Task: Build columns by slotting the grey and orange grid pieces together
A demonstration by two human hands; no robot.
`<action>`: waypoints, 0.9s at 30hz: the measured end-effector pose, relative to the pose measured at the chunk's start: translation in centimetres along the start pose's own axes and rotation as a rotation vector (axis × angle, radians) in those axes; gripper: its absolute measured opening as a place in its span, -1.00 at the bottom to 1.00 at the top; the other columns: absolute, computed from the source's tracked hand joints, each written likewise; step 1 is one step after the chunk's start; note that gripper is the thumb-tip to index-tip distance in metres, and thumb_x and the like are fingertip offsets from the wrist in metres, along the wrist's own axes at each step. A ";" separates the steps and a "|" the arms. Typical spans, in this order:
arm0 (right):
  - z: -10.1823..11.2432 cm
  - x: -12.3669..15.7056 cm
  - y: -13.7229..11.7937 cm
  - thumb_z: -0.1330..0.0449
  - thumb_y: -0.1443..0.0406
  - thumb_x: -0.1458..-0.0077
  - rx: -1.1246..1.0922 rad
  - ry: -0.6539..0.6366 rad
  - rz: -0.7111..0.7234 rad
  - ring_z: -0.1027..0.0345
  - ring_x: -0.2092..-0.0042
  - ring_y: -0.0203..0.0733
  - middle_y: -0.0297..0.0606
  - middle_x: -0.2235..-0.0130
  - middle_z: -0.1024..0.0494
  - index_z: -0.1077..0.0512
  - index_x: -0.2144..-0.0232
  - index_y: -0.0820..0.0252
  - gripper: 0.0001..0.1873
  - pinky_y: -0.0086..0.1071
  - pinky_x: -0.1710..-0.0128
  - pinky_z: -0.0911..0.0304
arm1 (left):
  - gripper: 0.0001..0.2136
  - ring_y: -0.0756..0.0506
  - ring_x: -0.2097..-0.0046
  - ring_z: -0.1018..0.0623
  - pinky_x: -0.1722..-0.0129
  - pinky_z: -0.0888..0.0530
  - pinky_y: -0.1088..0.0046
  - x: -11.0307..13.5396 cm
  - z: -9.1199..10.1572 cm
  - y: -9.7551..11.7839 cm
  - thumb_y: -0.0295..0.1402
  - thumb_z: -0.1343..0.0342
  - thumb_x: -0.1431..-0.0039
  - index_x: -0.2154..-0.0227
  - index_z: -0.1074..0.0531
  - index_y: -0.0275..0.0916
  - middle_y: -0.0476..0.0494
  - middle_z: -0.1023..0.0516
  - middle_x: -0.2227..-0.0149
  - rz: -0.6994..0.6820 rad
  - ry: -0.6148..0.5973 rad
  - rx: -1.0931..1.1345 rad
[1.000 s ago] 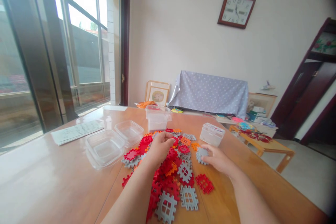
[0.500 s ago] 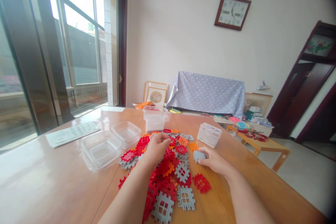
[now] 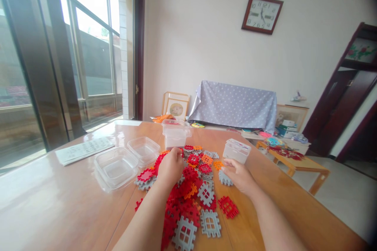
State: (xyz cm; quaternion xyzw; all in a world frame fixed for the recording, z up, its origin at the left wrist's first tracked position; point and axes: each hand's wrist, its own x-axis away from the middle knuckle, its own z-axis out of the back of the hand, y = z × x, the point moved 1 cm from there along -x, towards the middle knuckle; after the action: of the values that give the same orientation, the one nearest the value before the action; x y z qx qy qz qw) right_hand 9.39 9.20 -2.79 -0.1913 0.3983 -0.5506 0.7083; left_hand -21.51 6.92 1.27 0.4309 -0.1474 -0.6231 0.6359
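My left hand (image 3: 171,168) is over the far left part of a heap of red, grey and orange plastic interlocking tiles (image 3: 184,188). Its fingers are curled together, and anything between them is hidden. Beside the heap, on the right, my right hand (image 3: 240,174) hovers with fingers stretched out. Just under its fingertips lies a grey interlocking tile (image 3: 225,178), partly covered by the hand. A red window-pattern tile (image 3: 228,207) lies apart, nearer to me. Two grey window tiles, one of them the nearer grey tile (image 3: 185,233), lie at the heap's front.
Two clear plastic trays, including the larger tray (image 3: 114,168), rest left of the heap. Behind it stands a clear container (image 3: 176,135); a lidded clear box (image 3: 236,151) sits at right. Printed sheets (image 3: 84,151) lie at the table's left.
My right hand's fingers have lifted off the grey tile, which now lies on the table. My left hand has shifted slightly left, its fingers more curled.
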 end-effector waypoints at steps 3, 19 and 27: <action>-1.4 0.3 -1.9 -0.20 0.10 -0.16 0.084 0.007 0.100 -0.44 -0.09 0.03 -0.14 -0.03 -0.60 -0.53 0.00 0.09 -0.60 -0.07 -0.13 -0.29 | -0.75 -0.29 0.02 -0.51 0.06 -0.37 0.21 0.4 0.2 -0.1 -0.41 0.06 -0.23 0.13 -0.49 -0.18 -0.26 -0.61 0.15 -0.044 -0.029 -0.280; -4.4 1.7 -5.6 -0.19 0.21 -0.20 0.182 -0.042 0.271 -0.42 -0.04 -0.01 -0.21 0.05 -0.63 -0.57 0.05 0.05 -0.71 -0.16 -0.08 -0.28 | -0.51 -0.46 -0.45 0.06 -0.31 0.08 -0.29 0.9 -1.3 -1.0 -0.46 0.05 -0.15 -0.17 -0.36 -0.20 -0.27 -0.16 -0.41 -0.112 -0.186 -0.552; -4.3 2.0 -6.0 -0.19 0.20 -0.20 0.175 -0.085 0.242 -0.43 -0.02 -0.02 -0.22 0.07 -0.64 -0.57 0.06 0.02 -0.72 -0.17 -0.06 -0.28 | -0.83 -0.33 -0.07 -0.43 -0.07 -0.28 0.07 1.1 0.0 0.8 -0.37 -0.02 -0.20 0.18 -0.44 -0.18 -0.27 -0.56 0.04 -0.144 -0.059 -0.515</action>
State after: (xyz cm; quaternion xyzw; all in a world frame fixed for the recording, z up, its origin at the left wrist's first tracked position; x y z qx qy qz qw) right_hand 2.44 6.17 -1.89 -0.1027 0.3386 -0.4853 0.7995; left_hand -20.73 5.80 1.47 0.2460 0.0284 -0.6960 0.6740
